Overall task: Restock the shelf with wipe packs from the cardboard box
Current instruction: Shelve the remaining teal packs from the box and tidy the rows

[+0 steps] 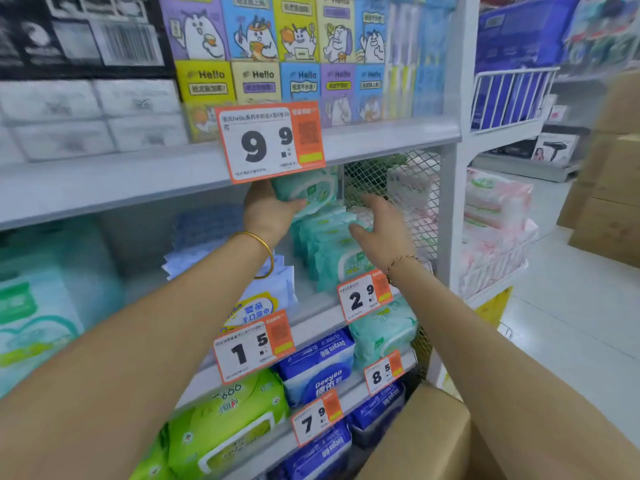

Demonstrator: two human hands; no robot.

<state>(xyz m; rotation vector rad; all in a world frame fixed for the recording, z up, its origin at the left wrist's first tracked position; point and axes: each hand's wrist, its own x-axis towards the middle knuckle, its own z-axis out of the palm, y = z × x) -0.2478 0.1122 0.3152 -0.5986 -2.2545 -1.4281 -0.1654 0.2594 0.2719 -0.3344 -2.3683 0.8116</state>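
Observation:
My left hand [268,213] grips a teal wipe pack [308,187] just under the upper shelf board, above a row of upright teal wipe packs [329,251] on the shelf [311,303]. To the right, my right hand [381,226] reaches in with fingers spread and relaxed, touching the top of that row beside the wire mesh side panel [408,188]. It holds nothing. The open cardboard box [426,434] sits low at the bottom right, below my right forearm; its inside is hidden.
Price tags [272,142] hang from the shelf edges. Blue and white packs [221,233] stand left of the teal row. Lower shelves hold blue [318,365] and green packs [225,424]. Pink packs [495,216] fill a rack right of the shelf post; brown cartons [609,188] stand in the aisle.

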